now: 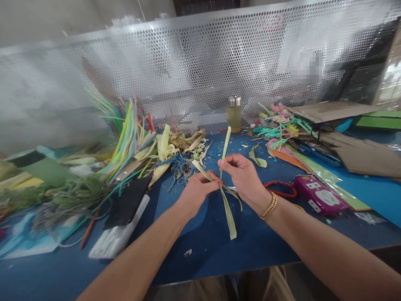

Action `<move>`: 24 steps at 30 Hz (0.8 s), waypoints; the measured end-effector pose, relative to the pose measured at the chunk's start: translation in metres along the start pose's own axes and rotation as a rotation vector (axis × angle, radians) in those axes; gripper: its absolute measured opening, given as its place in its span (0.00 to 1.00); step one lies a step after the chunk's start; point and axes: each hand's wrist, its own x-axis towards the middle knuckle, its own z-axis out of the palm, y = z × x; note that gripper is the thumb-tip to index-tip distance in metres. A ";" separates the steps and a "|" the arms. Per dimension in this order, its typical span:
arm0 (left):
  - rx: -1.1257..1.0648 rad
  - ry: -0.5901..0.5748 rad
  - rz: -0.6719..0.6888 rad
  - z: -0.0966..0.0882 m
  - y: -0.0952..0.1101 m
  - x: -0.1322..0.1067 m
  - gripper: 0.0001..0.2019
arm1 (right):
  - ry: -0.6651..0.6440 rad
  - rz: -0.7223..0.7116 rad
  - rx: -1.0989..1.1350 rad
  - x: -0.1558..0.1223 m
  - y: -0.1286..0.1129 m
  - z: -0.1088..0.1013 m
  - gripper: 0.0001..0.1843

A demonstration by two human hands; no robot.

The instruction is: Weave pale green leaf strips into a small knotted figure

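Observation:
My left hand [197, 190] and my right hand [242, 175] meet above the blue table [206, 246], both pinching pale yellow-green leaf strips [227, 209]. One strip rises upright past my right fingers to about the back of the table. Another slants up to the left over my left hand. A longer strip hangs down toward me from between the hands. A gold bracelet [269, 207] circles my right wrist.
A heap of coloured strips and straws [125, 133] lies at the left, with a black pad and white tray [122, 221] nearer me. A small glass bottle [234, 112] stands by the perforated metal screen. Right: purple power strip [319, 195], red-handled scissors [282, 189], brown cardboard [360, 152].

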 end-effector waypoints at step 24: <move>0.572 0.165 0.399 -0.004 -0.003 -0.001 0.13 | -0.232 -0.327 -0.369 0.009 -0.016 -0.017 0.10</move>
